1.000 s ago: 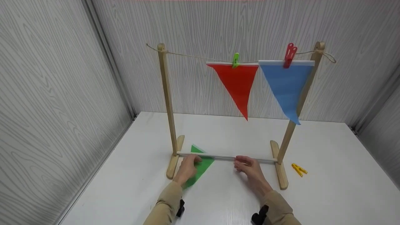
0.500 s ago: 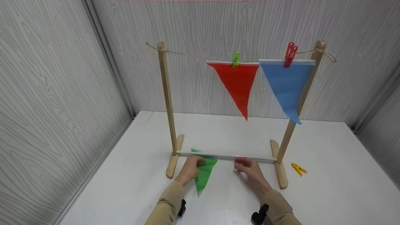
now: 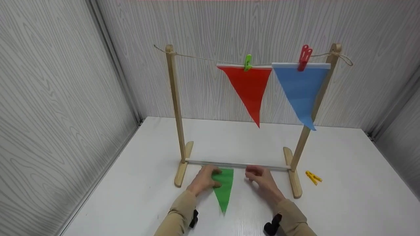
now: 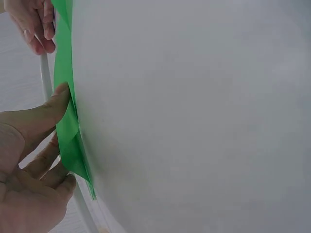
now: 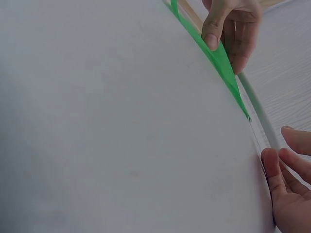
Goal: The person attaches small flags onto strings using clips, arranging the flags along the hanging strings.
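Head view: left hand pinches the green flag, well apart from the worktop's back edge; right hand curls loosely.

No text, label, brand, number or sign can be read in any view

A white tabletop forms the work surface. The rear wall, left wall and right wall enclose it on three sides; each carries a pale grey wood-grain finish. Dark grey strips line both rear corners. Lighting is diffuse and casts soft shadows on the tabletop.
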Demonstrator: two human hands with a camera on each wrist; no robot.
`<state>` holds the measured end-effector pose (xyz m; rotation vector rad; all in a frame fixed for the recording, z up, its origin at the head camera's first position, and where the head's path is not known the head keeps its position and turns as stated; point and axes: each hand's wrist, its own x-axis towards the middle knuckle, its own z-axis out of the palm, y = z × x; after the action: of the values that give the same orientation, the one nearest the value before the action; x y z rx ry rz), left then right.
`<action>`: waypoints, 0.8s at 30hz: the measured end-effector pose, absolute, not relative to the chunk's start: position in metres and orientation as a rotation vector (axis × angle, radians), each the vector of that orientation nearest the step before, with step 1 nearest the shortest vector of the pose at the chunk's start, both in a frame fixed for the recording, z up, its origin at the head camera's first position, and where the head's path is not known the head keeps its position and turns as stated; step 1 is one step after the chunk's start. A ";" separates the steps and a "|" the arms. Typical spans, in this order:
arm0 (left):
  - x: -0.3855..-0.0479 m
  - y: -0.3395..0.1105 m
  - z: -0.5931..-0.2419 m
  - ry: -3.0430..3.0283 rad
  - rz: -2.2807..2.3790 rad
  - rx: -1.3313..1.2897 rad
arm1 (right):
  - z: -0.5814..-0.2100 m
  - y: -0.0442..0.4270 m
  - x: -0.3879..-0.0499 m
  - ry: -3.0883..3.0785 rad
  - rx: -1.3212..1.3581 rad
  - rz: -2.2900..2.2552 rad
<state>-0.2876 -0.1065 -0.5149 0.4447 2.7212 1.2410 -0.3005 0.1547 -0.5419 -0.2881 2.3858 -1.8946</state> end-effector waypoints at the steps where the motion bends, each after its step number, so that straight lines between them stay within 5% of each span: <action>1: -0.288 -0.106 -0.515 2.724 1.225 0.451 | -0.542 0.155 -0.301 2.389 -0.289 -1.892; 24: -0.281 -0.078 -0.513 2.756 1.073 0.604 | -0.540 0.145 -0.305 2.611 -0.189 -1.687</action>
<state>-0.2813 -0.0782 -0.5126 0.6040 2.7559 1.0731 -0.3052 0.1447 -0.5404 -0.1892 2.6107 -1.6868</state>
